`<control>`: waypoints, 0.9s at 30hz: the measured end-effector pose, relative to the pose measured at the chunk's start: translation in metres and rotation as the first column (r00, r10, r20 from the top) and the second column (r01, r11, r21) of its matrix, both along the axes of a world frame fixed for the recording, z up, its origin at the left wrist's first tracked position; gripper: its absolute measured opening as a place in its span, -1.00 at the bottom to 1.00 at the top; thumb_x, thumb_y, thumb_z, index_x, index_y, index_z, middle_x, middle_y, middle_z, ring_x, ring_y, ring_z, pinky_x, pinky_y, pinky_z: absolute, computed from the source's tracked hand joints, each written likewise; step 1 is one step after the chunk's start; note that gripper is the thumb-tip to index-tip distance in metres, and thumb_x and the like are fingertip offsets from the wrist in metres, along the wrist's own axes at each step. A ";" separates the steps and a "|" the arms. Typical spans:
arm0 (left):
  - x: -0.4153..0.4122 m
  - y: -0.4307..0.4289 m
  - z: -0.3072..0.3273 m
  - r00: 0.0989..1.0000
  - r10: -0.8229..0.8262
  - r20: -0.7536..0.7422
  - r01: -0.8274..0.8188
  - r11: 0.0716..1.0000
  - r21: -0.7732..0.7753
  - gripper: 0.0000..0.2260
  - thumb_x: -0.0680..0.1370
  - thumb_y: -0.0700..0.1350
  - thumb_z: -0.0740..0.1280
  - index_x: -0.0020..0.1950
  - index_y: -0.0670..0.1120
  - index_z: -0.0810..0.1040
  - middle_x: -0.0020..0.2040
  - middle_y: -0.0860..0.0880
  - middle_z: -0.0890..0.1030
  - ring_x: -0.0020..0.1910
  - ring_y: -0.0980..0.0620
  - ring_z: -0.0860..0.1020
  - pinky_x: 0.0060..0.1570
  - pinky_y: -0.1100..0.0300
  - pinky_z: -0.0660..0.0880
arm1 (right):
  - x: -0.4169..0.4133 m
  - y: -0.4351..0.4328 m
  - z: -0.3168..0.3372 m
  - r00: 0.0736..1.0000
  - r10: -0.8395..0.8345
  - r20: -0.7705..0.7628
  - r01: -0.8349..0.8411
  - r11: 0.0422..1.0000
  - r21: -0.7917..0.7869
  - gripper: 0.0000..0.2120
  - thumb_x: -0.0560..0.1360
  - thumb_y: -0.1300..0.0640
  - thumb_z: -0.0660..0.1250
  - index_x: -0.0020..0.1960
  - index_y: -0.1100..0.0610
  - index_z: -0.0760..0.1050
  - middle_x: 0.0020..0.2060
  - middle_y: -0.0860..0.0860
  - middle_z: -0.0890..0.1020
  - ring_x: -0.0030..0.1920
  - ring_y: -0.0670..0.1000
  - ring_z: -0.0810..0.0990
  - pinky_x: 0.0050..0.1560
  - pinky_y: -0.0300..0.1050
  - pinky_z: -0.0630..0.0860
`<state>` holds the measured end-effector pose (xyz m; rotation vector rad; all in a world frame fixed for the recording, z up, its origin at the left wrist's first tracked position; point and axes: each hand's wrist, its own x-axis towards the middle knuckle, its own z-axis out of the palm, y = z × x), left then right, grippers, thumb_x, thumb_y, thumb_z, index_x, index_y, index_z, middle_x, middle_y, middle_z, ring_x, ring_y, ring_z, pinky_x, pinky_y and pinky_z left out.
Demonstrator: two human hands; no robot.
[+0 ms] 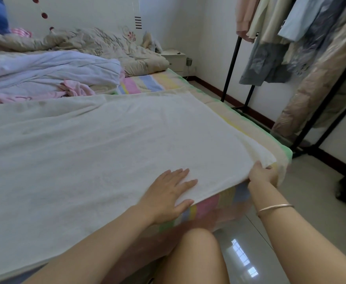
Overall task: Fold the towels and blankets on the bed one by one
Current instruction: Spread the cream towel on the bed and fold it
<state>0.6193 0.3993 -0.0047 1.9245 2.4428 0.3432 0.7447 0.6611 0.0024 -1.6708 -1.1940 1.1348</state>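
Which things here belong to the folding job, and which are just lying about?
Job: white towel, pressed by left hand, corner held by right hand; lavender blanket; pink cloth; beige quilt.
Lying about: nightstand; clothes rack; hanging clothes.

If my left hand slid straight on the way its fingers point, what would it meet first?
Only more of the white towel under the left hand; then probably the fold raised by the right hand, passing just beyond that hand, though depth is hard to judge.
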 end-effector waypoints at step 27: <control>-0.185 -0.354 0.021 0.493 0.827 0.270 -0.853 0.398 0.338 -0.77 0.57 -0.20 0.24 0.16 -0.05 0.60 0.16 -0.01 0.62 0.13 -0.05 0.57 0.14 0.06 0.47 | -0.251 -0.422 0.006 -0.140 0.521 0.842 -0.974 -0.227 -0.021 -0.38 0.64 -0.15 -0.17 0.58 0.16 -0.15 0.57 0.05 -0.12 0.55 0.01 -0.22 0.52 0.05 -0.28</control>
